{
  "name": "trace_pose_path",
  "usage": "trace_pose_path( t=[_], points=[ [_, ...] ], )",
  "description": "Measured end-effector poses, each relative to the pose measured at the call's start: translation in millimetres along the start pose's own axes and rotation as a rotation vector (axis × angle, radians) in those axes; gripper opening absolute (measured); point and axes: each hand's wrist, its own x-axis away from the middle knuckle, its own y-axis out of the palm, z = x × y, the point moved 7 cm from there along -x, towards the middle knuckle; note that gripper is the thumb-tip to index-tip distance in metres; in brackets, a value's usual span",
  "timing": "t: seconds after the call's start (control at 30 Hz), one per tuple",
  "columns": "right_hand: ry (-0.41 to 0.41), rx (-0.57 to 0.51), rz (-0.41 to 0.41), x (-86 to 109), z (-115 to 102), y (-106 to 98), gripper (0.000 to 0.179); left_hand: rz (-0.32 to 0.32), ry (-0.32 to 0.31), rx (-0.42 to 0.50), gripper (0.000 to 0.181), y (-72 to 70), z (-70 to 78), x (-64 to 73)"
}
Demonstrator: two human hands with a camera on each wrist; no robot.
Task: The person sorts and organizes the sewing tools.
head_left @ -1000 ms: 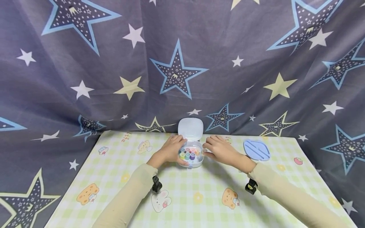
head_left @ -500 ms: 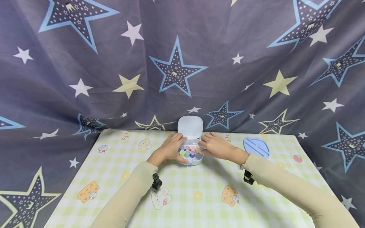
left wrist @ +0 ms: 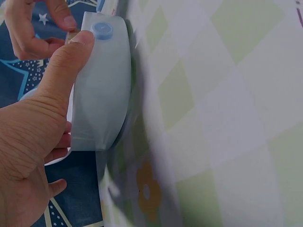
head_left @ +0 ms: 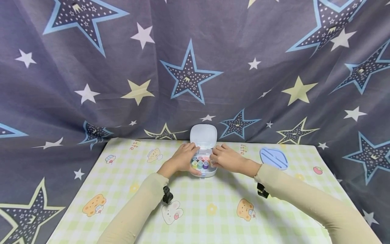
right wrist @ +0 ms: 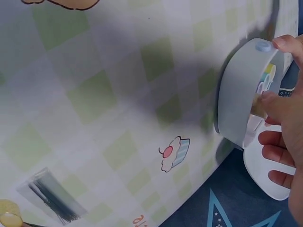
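A pale blue-white box [head_left: 208, 174] stands at the table's back edge with its lid [head_left: 203, 135] raised. Several small coloured spools [head_left: 200, 165] stand inside, among them yellow, teal and purple ones. My left hand [head_left: 182, 158] grips the box's left side, thumb at the front near the round blue catch [left wrist: 102, 30] and fingers behind. Over the box's right side, my right hand [head_left: 229, 158] pinches a small tan spool [right wrist: 258, 107] between thumb and fingers. It sits at the box's opening, partly hidden by the fingers.
A light blue flat insert [head_left: 273, 158] with a diagonal bar lies to the right of the box. In the right wrist view a clear packet of thin dark pieces [right wrist: 52, 196] lies on the checked cloth, near a yellow object [right wrist: 9, 213]. A starry curtain [head_left: 189, 112] hangs behind the table.
My right hand has moved left, from beside the box to over its right side, carrying the small spool. The left hand keeps its grip on the box.
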Motion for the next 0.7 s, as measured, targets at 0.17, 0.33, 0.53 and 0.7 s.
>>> trace_pose_path(
  t=[0.17, 0.33, 0.53, 0.7],
  points=[
    [-0.003, -0.002, 0.005, -2.6, -1.5, 4.5, 0.022, 0.015, 0.007, 0.011, 0.114, 0.4, -0.5, 1.0],
    [-0.005, 0.025, -0.003, -5.3, -2.1, 8.6, 0.023, 0.015, 0.017, 0.032, 0.114, 0.3, 0.9, 1.2],
    [-0.013, 0.018, -0.006, -7.5, -5.1, 8.5, 0.024, 0.001, 0.006, 0.073, 0.115, -2.8, 3.4, 2.3],
    [-0.017, 0.004, 0.004, -8.6, -5.4, 8.9, 0.023, -0.003, -0.005, 0.098, 0.115, -4.3, 3.9, 2.6]
  ],
)
